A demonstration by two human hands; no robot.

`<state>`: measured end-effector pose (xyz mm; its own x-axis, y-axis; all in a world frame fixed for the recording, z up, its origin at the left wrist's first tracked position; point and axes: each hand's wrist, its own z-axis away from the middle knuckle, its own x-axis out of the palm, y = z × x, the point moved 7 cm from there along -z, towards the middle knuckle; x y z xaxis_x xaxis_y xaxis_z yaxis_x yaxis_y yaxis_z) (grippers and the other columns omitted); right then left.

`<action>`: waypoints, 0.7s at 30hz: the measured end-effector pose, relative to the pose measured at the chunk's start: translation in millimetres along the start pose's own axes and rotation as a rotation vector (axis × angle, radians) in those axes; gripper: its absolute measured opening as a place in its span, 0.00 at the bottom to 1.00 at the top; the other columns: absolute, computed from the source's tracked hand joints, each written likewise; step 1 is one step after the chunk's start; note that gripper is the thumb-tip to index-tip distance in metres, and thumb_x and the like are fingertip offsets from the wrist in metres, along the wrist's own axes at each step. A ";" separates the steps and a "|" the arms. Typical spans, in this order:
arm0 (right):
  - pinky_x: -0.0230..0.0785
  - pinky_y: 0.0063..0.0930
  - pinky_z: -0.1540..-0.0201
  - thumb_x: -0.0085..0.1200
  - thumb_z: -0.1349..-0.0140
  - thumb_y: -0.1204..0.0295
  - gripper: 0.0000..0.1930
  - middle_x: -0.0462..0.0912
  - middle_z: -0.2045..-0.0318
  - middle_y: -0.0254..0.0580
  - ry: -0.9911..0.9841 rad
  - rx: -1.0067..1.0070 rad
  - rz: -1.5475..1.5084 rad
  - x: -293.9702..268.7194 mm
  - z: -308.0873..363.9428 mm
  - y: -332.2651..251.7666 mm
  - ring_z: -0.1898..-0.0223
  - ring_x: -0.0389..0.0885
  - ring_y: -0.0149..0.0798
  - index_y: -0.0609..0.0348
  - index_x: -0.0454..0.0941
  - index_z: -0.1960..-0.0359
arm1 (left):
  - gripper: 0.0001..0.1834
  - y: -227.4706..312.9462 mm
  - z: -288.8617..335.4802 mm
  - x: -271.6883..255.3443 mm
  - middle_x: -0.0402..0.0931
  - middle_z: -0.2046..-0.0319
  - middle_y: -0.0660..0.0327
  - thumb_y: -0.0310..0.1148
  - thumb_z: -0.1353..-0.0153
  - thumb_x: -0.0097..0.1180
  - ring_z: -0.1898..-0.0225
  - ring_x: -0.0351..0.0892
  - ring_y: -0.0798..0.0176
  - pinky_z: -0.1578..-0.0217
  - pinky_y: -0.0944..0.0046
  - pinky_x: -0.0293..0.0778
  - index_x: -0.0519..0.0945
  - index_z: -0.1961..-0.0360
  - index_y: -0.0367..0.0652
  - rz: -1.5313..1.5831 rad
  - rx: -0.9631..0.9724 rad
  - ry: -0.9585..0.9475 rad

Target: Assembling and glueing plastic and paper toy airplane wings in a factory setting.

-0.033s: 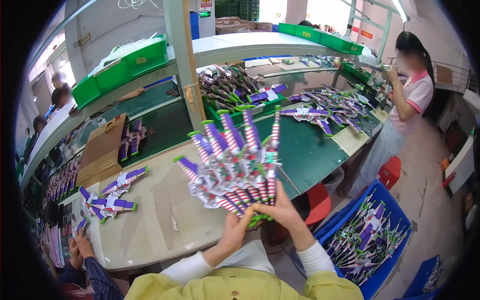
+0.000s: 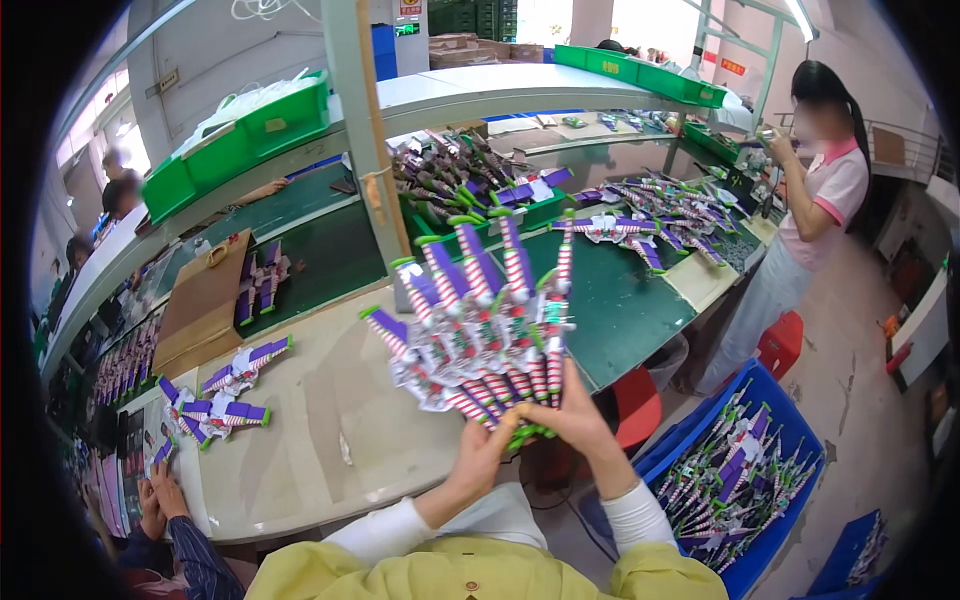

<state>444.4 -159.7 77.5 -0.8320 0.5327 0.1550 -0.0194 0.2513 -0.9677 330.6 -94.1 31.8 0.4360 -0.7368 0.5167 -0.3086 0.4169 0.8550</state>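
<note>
Holding a fan of striped toys up by the table, the left hand and right hand are clasping its gathered lower ends in a closed two-handed grip, and outer toys could be slipping out if a thumb were loosening

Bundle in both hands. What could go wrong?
The left hand and right hand grip the fan of striped parts near its lower ends, so pieces might slip or splay. Its spread upper tips could snag. A dropped piece might land in the blue bin at right and mix in.
</note>
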 end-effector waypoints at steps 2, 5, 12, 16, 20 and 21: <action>0.71 0.28 0.49 0.67 0.49 0.77 0.35 0.73 0.52 0.42 0.052 0.002 0.056 -41.1 -9.8 -1.8 0.51 0.74 0.30 0.64 0.57 0.43 | 0.15 -17.6 -31.4 27.5 0.78 0.57 0.63 0.36 0.30 0.51 0.59 0.78 0.71 0.60 0.67 0.78 0.74 0.49 0.37 0.033 -0.044 -0.058; 0.70 0.27 0.49 0.66 0.49 0.78 0.34 0.74 0.53 0.41 0.096 -0.025 0.110 -103.8 -33.8 -13.6 0.52 0.74 0.29 0.63 0.58 0.43 | 0.15 -46.1 -83.7 68.5 0.76 0.52 0.64 0.37 0.30 0.50 0.52 0.78 0.67 0.53 0.60 0.78 0.73 0.47 0.41 0.101 -0.194 -0.150; 0.69 0.25 0.48 0.67 0.53 0.80 0.38 0.74 0.51 0.39 0.116 0.029 0.475 -234.7 -110.3 -33.7 0.50 0.73 0.30 0.62 0.60 0.39 | 0.15 -116.7 -211.4 139.5 0.76 0.52 0.67 0.39 0.30 0.49 0.52 0.77 0.68 0.51 0.59 0.77 0.73 0.46 0.44 0.303 -0.244 -0.253; 0.64 0.27 0.43 0.69 0.55 0.78 0.40 0.74 0.49 0.38 0.123 0.022 0.547 -285.6 -150.5 -42.6 0.48 0.71 0.31 0.63 0.61 0.39 | 0.16 -148.1 -271.6 170.4 0.76 0.50 0.67 0.40 0.30 0.51 0.51 0.76 0.67 0.50 0.59 0.76 0.73 0.46 0.46 0.398 -0.268 -0.248; 0.64 0.27 0.43 0.70 0.56 0.79 0.42 0.74 0.49 0.38 0.140 0.011 0.595 -339.7 -195.4 -35.0 0.49 0.71 0.31 0.62 0.60 0.37 | 0.14 -166.7 -329.6 193.1 0.75 0.52 0.66 0.38 0.30 0.50 0.51 0.75 0.67 0.51 0.59 0.76 0.73 0.47 0.45 0.417 -0.243 -0.219; 0.65 0.27 0.43 0.70 0.56 0.79 0.42 0.75 0.49 0.38 0.143 0.043 0.572 -348.8 -204.7 -37.8 0.49 0.72 0.31 0.62 0.60 0.37 | 0.14 -171.2 -343.8 199.9 0.75 0.52 0.66 0.38 0.30 0.50 0.51 0.76 0.66 0.52 0.59 0.77 0.73 0.47 0.45 0.427 -0.246 -0.218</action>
<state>848.8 -189.7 100.6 -0.6343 0.6781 -0.3714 0.3855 -0.1390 -0.9122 761.2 -129.8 4.3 0.1215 -0.5567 0.8218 -0.2012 0.7969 0.5696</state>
